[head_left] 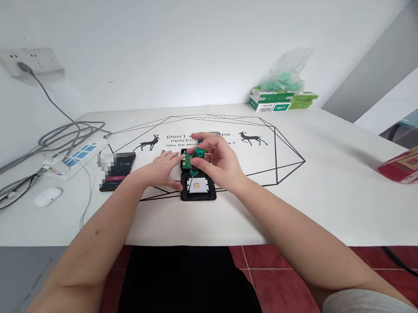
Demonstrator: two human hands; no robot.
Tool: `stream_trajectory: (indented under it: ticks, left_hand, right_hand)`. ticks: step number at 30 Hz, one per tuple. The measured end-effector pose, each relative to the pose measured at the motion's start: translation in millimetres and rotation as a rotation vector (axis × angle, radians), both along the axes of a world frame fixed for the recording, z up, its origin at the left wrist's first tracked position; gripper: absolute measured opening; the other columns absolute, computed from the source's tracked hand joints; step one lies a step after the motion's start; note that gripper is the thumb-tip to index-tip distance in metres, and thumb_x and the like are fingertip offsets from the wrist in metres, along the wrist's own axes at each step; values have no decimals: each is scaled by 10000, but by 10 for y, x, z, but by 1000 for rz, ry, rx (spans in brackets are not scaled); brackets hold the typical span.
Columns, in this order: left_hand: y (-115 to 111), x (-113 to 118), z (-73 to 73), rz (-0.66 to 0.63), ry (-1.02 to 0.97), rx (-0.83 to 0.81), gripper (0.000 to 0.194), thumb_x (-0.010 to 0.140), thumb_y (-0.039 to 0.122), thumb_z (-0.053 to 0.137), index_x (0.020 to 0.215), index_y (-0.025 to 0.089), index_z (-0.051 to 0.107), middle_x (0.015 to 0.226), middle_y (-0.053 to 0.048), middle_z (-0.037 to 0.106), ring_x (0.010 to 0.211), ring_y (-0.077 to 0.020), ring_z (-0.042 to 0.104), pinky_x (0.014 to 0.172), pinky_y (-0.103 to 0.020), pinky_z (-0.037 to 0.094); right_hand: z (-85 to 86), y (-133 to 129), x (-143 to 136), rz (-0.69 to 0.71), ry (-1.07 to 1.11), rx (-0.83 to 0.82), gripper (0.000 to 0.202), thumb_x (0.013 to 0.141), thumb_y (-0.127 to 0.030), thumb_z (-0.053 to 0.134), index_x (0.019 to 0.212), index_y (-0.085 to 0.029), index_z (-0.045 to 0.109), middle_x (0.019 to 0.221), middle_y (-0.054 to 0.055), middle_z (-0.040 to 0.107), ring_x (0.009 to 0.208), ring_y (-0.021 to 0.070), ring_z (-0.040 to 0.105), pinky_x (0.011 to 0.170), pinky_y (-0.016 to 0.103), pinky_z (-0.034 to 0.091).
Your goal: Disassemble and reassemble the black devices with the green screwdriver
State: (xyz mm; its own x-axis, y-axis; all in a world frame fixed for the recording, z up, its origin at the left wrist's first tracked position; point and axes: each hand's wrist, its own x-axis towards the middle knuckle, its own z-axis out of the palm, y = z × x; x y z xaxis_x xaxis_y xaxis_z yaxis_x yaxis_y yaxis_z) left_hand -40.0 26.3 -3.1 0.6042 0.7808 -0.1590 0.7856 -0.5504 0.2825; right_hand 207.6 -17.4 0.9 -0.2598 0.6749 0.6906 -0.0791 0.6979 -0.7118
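A black device casing lies on the white table near its front edge, with a white panel and a small gold square inside. At its upper end shows a green circuit board. My right hand grips a green and black screwdriver, its thin shaft pointing down to the left part of the casing. My left hand rests with fingers spread at the left side of the board and casing. My right fingers partly hide the board.
At left lie a phone, a white earbud case, a power strip and grey cables. Green and white boxes under a plastic bag stand at the back right. A red package is at far right.
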Motion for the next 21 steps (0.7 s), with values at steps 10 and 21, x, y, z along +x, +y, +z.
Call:
stream_trajectory:
  ticks: [10, 21]
  left_hand:
    - [142, -90, -79, 157, 185, 113, 1188, 811, 867, 726, 1706, 174, 364, 1773, -240, 354, 1675, -470, 188, 1337, -589, 207]
    - [158, -122, -102, 190, 219, 127, 1101, 835, 867, 687, 1672, 203, 417, 1744, -237, 393, 1653, -469, 199, 1300, -629, 244]
  right_hand:
    - [-50, 23, -21, -50, 0, 46, 368, 956, -509, 805, 1145, -271, 596, 1304, 106, 780, 947, 187, 771, 750, 353, 614]
    - [30, 18, 5, -133, -106, 275, 317, 1043, -511, 676, 1260, -291, 744, 1137, 85, 719, 955, 217, 660, 855, 450, 611]
